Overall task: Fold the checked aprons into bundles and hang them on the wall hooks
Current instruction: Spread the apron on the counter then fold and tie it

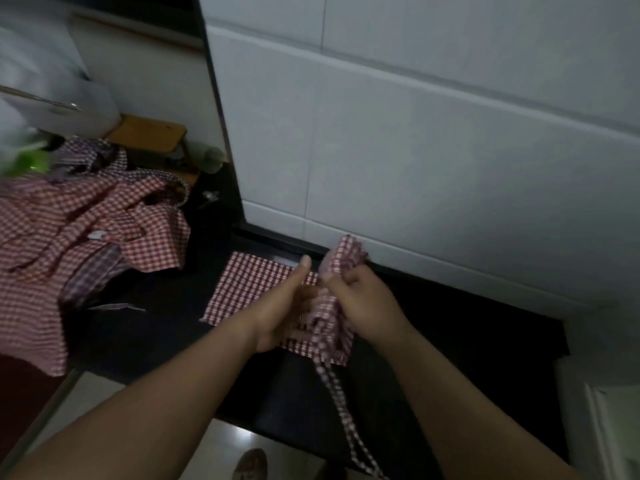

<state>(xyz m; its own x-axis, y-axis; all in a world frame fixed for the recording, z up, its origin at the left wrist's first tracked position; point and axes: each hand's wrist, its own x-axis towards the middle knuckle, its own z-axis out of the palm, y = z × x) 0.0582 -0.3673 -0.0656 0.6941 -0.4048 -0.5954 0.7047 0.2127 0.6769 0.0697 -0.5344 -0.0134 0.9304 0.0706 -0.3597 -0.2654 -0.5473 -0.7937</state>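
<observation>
A folded red-and-white checked apron lies flat on the black counter near the tiled wall. My right hand grips a bunched part of it, lifted above the counter, with its ties hanging over the front edge. My left hand lies against the cloth beside the bunch, thumb up; its fingers are hidden behind the fabric. A heap of more checked aprons covers the counter's left end. No wall hooks are in view.
White wall tiles rise right behind the counter. A wooden stool and a pale cup stand at the back left, something green by the heap. A foot shows on the light floor below.
</observation>
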